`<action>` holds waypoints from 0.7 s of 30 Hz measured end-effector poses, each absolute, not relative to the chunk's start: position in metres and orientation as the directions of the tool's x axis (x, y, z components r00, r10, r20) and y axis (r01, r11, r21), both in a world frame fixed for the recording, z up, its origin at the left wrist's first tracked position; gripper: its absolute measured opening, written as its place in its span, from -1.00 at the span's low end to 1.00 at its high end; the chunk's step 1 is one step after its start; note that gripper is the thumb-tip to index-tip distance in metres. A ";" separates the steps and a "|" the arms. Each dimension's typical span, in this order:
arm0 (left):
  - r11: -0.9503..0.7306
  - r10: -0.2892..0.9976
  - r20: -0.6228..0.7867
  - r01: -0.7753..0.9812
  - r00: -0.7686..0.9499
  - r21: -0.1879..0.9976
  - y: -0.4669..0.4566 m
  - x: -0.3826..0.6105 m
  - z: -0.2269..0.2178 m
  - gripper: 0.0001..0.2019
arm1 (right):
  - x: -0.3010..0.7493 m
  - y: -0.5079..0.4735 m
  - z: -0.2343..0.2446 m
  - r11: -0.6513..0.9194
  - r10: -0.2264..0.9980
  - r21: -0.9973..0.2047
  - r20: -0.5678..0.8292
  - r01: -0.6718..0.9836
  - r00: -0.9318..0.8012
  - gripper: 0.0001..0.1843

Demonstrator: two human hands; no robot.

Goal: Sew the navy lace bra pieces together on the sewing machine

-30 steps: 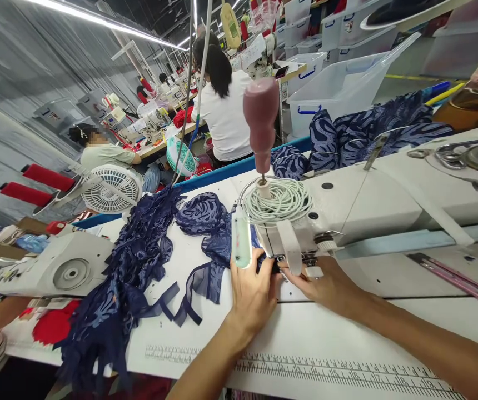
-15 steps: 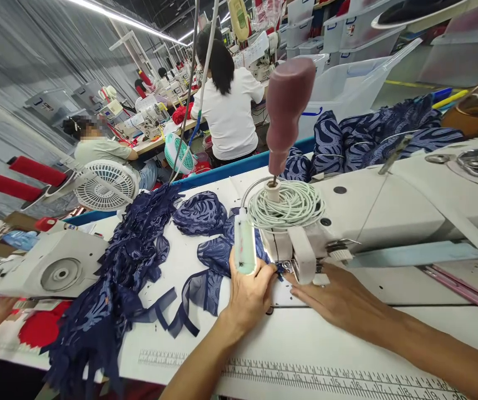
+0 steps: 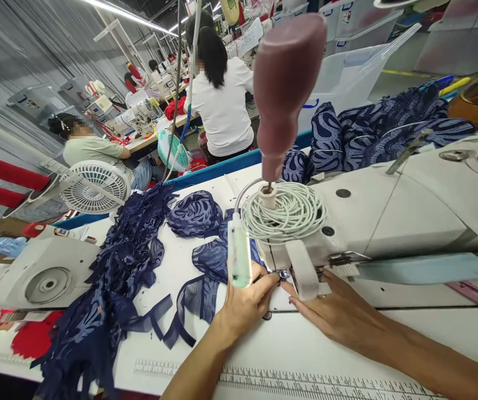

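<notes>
My left hand (image 3: 245, 297) is closed by the needle area of a white sewing machine (image 3: 372, 211), its fingers pinching navy patterned fabric (image 3: 212, 258). Part of that fabric is hidden behind the hand and a pale, lit lamp (image 3: 239, 255). On the other side of the presser foot (image 3: 284, 274), my right hand (image 3: 333, 305) lies flat with fingers stretched toward the foot. Some of its fingers are hidden behind the machine's front. Sheer navy strips (image 3: 180, 311) trail on the table to the left of my left hand.
A heap of navy trimmings (image 3: 126, 266) spreads at left beside another machine (image 3: 51, 272). A brown-red handled tool (image 3: 283, 83) stands upright in a coil of pale cord (image 3: 289, 214). Bundled navy fabric (image 3: 359, 136) lies behind the machine. Two people sit further back.
The view has shifted slightly, making the handled tool look larger. My hands remain at the presser foot, the left fingertips reaching slightly further to it. Another person's hand at far left has left view.
</notes>
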State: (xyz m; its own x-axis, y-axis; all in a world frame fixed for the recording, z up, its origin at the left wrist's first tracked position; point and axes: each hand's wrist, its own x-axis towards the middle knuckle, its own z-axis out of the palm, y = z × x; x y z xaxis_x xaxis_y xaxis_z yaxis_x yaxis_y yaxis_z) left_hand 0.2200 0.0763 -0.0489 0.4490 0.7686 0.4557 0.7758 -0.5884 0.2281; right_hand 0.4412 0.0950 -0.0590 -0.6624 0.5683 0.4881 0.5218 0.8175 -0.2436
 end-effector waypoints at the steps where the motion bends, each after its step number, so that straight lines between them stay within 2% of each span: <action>1: -0.586 0.771 0.461 0.774 0.440 0.240 0.076 0.220 -0.049 -0.69 | 0.442 0.095 -0.056 0.822 0.564 -0.253 0.485 0.510 -0.668 -0.61; 4: -0.573 0.776 0.460 0.787 0.432 0.229 0.075 0.221 -0.048 -0.72 | 0.443 0.097 -0.050 0.839 0.541 -0.254 0.484 0.481 -0.687 -0.54; 10: -0.562 0.762 0.505 0.801 0.405 0.206 0.075 0.220 -0.051 -0.72 | 0.445 0.097 -0.052 0.852 0.507 -0.168 0.499 0.496 -0.703 -0.45; 15: -0.543 0.773 0.475 0.826 0.420 0.154 0.073 0.222 -0.051 -0.71 | 0.447 0.095 -0.062 0.858 0.485 -0.094 0.474 0.505 -0.735 -0.51; 21: -0.531 0.797 0.434 0.830 0.420 0.172 0.076 0.222 -0.052 -0.72 | 0.443 0.093 -0.065 0.831 0.537 -0.179 0.507 0.527 -0.674 -0.51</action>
State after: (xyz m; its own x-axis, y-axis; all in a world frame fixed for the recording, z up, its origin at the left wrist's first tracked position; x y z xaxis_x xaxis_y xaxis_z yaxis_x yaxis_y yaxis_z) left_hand 0.2219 0.0761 -0.0524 0.4198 0.7971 0.4341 0.8297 -0.5309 0.1724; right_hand 0.4432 0.0928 -0.0654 -0.6743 0.5370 0.5069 0.5272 0.8307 -0.1788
